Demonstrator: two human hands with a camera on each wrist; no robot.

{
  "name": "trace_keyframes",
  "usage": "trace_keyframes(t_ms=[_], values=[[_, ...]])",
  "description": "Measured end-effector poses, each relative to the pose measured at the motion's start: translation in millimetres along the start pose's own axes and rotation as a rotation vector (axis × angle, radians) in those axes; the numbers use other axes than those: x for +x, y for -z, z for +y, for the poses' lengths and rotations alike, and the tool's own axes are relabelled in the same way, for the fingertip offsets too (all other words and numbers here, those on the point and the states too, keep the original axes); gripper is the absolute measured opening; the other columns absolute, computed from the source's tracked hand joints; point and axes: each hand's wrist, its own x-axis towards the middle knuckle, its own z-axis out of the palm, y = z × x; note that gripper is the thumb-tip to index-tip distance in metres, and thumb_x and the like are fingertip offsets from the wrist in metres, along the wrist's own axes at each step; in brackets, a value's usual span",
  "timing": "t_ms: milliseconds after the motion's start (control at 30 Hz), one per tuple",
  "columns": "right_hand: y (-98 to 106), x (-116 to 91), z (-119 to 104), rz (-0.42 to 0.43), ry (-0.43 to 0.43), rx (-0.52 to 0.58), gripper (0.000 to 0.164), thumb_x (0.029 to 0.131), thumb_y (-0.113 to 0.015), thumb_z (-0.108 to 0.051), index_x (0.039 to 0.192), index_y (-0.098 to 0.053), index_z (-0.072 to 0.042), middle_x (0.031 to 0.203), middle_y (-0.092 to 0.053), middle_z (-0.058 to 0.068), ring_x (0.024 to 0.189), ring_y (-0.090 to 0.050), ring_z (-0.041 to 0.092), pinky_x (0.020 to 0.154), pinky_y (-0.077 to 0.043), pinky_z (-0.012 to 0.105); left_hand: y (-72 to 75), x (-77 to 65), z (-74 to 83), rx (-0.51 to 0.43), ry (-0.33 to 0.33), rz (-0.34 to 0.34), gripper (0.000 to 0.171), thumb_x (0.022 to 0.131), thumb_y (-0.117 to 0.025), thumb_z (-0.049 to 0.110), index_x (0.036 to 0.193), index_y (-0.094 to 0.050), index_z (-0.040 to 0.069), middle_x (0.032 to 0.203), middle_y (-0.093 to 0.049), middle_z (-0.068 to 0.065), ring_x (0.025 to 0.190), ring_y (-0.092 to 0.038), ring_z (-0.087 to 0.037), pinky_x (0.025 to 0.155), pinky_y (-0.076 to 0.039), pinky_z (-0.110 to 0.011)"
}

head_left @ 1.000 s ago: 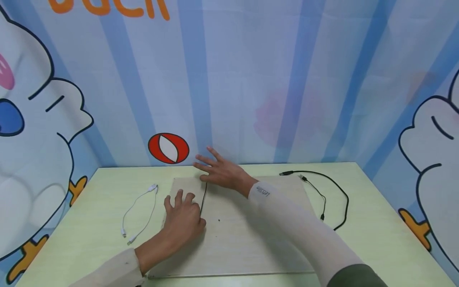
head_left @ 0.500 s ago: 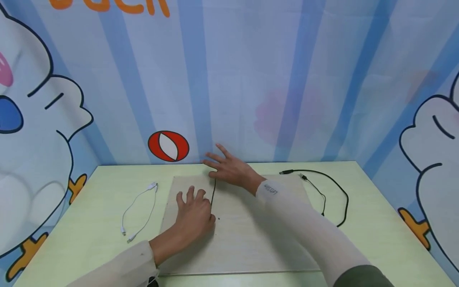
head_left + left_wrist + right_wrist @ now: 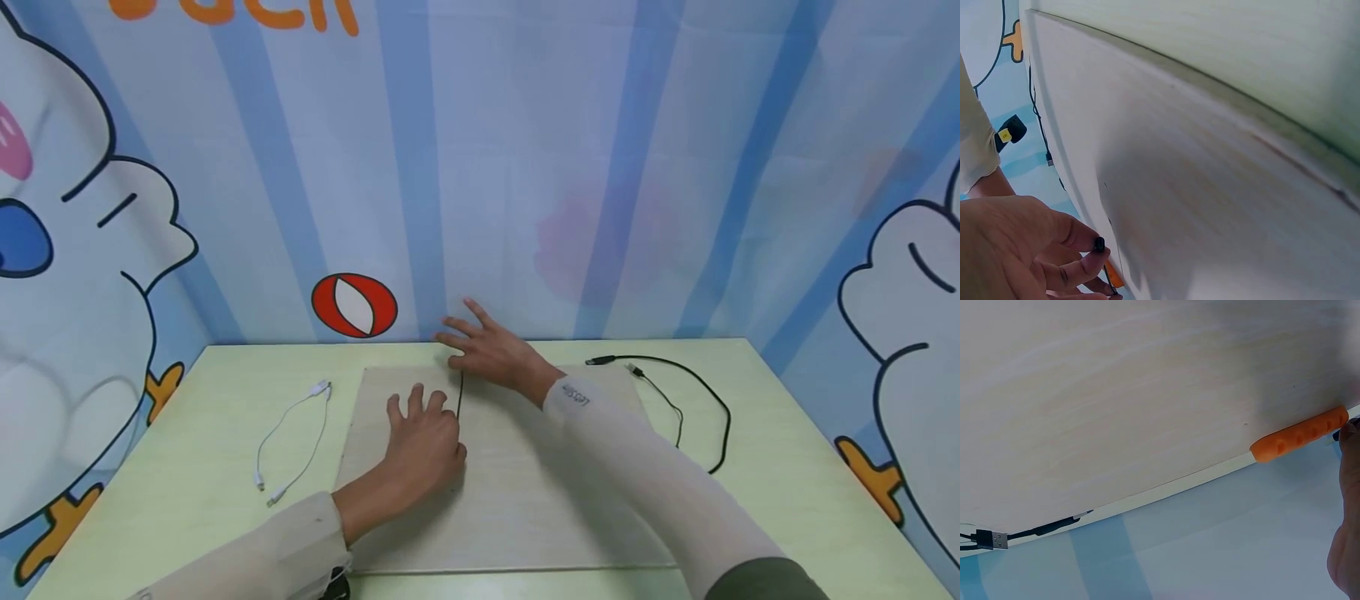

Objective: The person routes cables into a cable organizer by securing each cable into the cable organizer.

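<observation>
A thin black cable (image 3: 459, 393) is stretched in a straight line, near to far, across a pale wooden board (image 3: 525, 492) that lies flat on the light green counter (image 3: 787, 483). Its near end is pinched by the left hand (image 3: 423, 442), whose fingers rest spread on the board; in the left wrist view a small black tip (image 3: 1100, 244) is seen clamped between the thumb and a finger. Its far end lies under the right hand (image 3: 491, 350), which rests at the far edge of the board with fingers straight and spread; the grip on the cable there cannot be made out. In the right wrist view an orange ribbed piece (image 3: 1300, 434) is seen at the board's edge, just beside a fingertip.

To the left of the board, apart from it, a white cable (image 3: 288, 442) is laid in a loose loop on the counter. To the right, a thicker black USB cable (image 3: 705, 400) is curved along the board's far right corner. A striped blue cartoon backdrop (image 3: 525, 167) is seen behind the counter
</observation>
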Motion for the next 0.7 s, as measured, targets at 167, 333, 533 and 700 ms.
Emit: trace_keyframes(t_ms=[167,333,533,700], values=[[-2,-3,2,0.019,-0.027,0.046,0.032,0.107,-0.078,-0.038,0.138,-0.074,-0.043,0.180,-0.046,-0.008,0.169,-0.039,0.023,0.140,-0.025,0.064,1.3,1.5,3.5,-0.001,-0.010,-0.001,0.021,0.097,-0.086,0.019,0.097,-0.083,-0.001,0.149,-0.066,-0.024,0.157,-0.044,-0.055,0.124,-0.029,-0.082],[-3,-6,5,0.004,-0.036,0.080,0.028,0.109,-0.075,-0.042,0.137,-0.076,-0.041,0.180,-0.045,-0.007,0.169,-0.040,0.024,0.140,-0.024,0.064,-0.9,3.8,6.0,-0.007,-0.031,-0.006,0.020,0.096,-0.087,0.019,0.096,-0.083,-0.001,0.148,-0.066,-0.024,0.158,-0.044,-0.055,0.124,-0.029,-0.082],[-4,-11,6,0.000,-0.060,0.108,0.024,0.109,-0.076,-0.037,0.132,-0.078,-0.038,0.177,-0.050,-0.005,0.166,-0.044,0.025,0.139,-0.026,0.064,-3.0,8.8,9.5,0.003,-0.059,-0.012,0.022,0.097,-0.086,0.021,0.098,-0.084,-0.001,0.143,-0.067,-0.024,0.156,-0.045,-0.056,0.122,-0.032,-0.082],[-4,-13,4,0.022,-0.066,0.086,0.030,0.105,-0.083,-0.028,0.132,-0.078,-0.039,0.173,-0.054,-0.004,0.163,-0.047,0.024,0.139,-0.029,0.062,-2.9,10.9,12.7,0.016,-0.068,-0.030,0.024,0.098,-0.086,0.023,0.102,-0.085,0.000,0.142,-0.067,-0.024,0.156,-0.045,-0.056,0.123,-0.033,-0.081]])
